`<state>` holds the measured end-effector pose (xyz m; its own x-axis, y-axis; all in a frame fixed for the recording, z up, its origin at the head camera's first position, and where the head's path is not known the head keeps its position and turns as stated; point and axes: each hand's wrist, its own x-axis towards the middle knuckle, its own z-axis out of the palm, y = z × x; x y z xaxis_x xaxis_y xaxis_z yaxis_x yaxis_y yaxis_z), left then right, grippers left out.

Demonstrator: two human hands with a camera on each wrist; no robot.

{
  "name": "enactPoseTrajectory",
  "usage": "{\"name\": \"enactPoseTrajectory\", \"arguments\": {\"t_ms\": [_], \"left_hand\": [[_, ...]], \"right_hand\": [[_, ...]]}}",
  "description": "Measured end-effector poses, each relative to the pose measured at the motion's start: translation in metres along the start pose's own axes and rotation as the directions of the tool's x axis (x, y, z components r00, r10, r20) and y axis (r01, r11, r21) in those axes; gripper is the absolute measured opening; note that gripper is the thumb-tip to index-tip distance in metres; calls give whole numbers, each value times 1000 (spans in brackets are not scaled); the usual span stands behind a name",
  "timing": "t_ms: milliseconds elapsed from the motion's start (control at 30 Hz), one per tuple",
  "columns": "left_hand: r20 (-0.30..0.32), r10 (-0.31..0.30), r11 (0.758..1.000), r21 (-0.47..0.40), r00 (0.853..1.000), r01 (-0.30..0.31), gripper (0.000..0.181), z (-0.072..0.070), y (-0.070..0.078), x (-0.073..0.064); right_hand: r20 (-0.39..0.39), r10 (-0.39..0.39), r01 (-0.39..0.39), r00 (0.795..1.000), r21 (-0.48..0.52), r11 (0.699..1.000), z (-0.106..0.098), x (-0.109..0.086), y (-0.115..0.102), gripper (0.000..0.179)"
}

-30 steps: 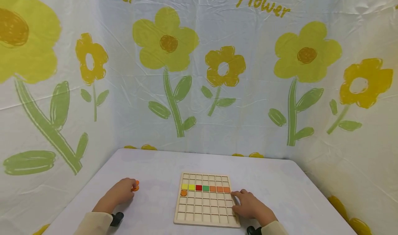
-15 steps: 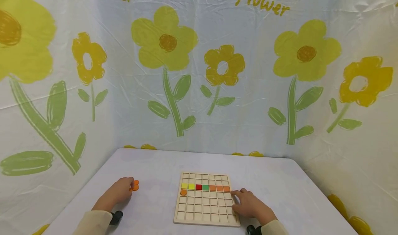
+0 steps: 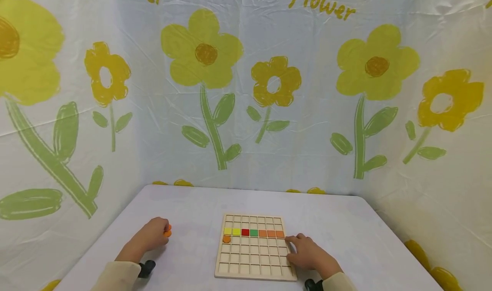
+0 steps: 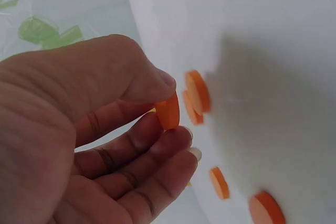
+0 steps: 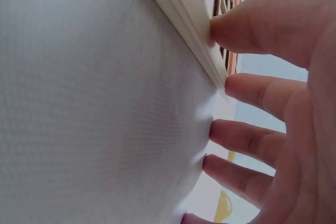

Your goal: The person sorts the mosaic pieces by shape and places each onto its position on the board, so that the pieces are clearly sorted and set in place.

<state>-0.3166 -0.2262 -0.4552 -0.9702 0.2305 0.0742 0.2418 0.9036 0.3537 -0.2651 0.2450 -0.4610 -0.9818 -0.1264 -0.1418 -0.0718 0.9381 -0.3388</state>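
In the left wrist view, my left hand pinches an orange round disc between thumb and fingers, just above the white table. Several more orange discs lie beside it, among them a near disc and a smaller-looking disc. The head view has this hand left of a wooden grid board. My right hand touches the board's right edge with extended fingers; its thumb rests on the rim in the right wrist view.
A row of coloured squares crosses the board: yellow, red, green and orange. Below its left end sits an orange disc. A flower-printed curtain encloses the table at the back and sides.
My left hand has shifted slightly over the orange discs, covering more of them than half a second ago. The right hand and the board stay in place.
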Motion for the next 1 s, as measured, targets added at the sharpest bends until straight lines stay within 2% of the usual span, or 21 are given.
{"name": "enactPoseTrajectory", "arguments": {"t_ms": [200,667,1000], "left_hand": [[-11,10,1000,-17,1000,-10,14,1,13,0],[79,11,997,-78,997,-5,14,15,54,12],[84,34,998,-53,996,-30,14,30,88,20]], "right_hand": [[5,-3,3,1000,7,1000,2,0,-1,51],[-5,-24,24,1000,3,1000,-1,-1,0,50],[-12,-5,6,1000,10,1000,2,1,2,50]]}}
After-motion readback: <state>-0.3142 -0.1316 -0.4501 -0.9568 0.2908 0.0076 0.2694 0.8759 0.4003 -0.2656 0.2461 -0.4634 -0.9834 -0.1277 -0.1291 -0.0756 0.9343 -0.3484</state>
